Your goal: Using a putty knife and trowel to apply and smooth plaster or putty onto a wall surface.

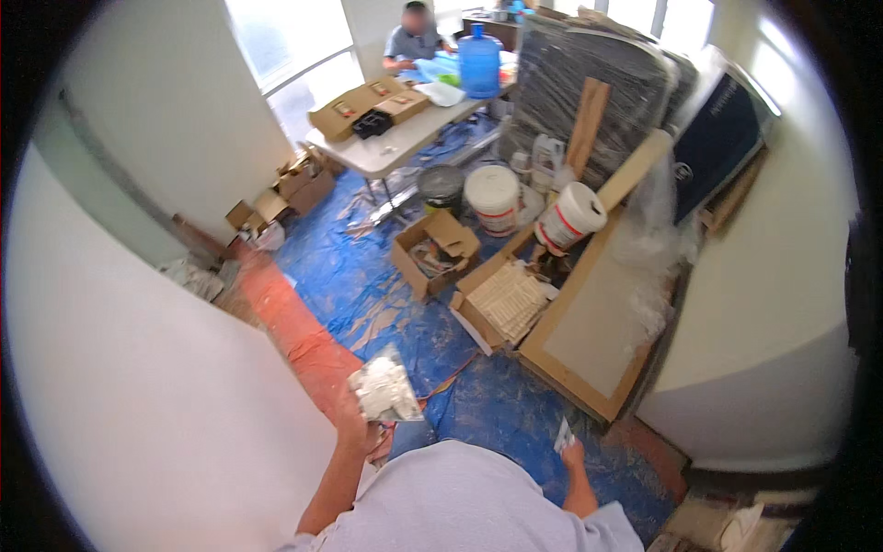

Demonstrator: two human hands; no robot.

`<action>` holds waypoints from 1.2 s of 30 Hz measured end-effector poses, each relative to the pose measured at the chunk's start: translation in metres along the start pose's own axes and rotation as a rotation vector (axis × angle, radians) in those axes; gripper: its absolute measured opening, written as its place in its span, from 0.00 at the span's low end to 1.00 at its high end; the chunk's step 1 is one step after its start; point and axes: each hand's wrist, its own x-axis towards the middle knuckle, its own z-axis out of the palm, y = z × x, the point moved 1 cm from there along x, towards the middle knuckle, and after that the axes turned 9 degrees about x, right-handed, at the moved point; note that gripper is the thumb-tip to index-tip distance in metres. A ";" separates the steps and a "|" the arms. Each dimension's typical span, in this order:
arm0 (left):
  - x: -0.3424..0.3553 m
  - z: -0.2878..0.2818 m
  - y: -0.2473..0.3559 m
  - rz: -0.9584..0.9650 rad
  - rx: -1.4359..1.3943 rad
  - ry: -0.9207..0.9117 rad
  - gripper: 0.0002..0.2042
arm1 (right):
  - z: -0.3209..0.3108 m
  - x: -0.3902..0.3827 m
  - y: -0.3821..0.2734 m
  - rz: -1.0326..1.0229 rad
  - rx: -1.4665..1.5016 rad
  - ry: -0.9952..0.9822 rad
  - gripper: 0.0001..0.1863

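My left hand [351, 411] is closed around the near left edge of a flat, square plasterer's hawk [410, 411], held low in front of me. A heap of white putty [382, 385] covers most of its top. Lower on the right, my right hand [573, 454] grips a small putty knife [563, 435] with a pale blade. The knife is apart from the hawk, and the fingers around its handle are small and partly hidden.
Blue sheeting [368, 276] and a red strip [294, 313] cover the floor. Ahead stand an open carton [405, 248], white buckets [492, 198] and a long framed panel [589, 322]. Walls flank me. A person [414, 41] sits behind a white table [368, 164] bearing a blue water bottle [478, 64].
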 end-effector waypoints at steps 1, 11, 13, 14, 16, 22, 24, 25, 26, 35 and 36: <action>0.012 -0.006 -0.009 0.013 -0.005 0.028 0.16 | 0.006 -0.011 0.009 0.030 0.029 -0.007 0.18; 0.112 -0.032 -0.034 -0.202 -0.008 -0.047 0.13 | 0.054 -0.090 0.128 0.511 0.255 0.045 0.20; 0.148 -0.052 -0.074 0.201 0.866 -0.238 0.17 | 0.054 -0.108 0.096 0.436 0.277 0.109 0.21; 0.140 -0.077 -0.080 0.339 1.273 -0.185 0.17 | 0.053 -0.098 0.079 0.360 0.224 0.118 0.21; 0.141 -0.085 -0.066 0.622 1.605 -0.316 0.17 | 0.059 -0.065 0.035 0.245 0.105 0.135 0.21; 0.185 -0.063 -0.084 -0.022 0.068 -0.414 0.23 | 0.004 0.000 -0.127 0.040 0.028 0.344 0.19; 0.216 -0.054 -0.077 0.767 1.236 -0.527 0.25 | -0.026 -0.024 -0.201 0.197 0.054 0.309 0.19; 0.222 -0.033 -0.080 0.782 1.207 -0.611 0.25 | -0.029 -0.045 -0.191 0.250 0.069 0.369 0.19; 0.229 -0.018 -0.076 0.622 1.041 -0.614 0.25 | -0.025 -0.055 -0.187 0.143 0.095 0.486 0.22; 0.273 0.065 -0.080 0.890 1.121 -0.763 0.21 | 0.164 -0.278 -0.011 0.603 -0.147 0.589 0.40; 0.267 0.073 -0.078 0.892 1.115 -0.764 0.21 | 0.209 -0.318 0.003 0.738 -0.179 0.521 0.32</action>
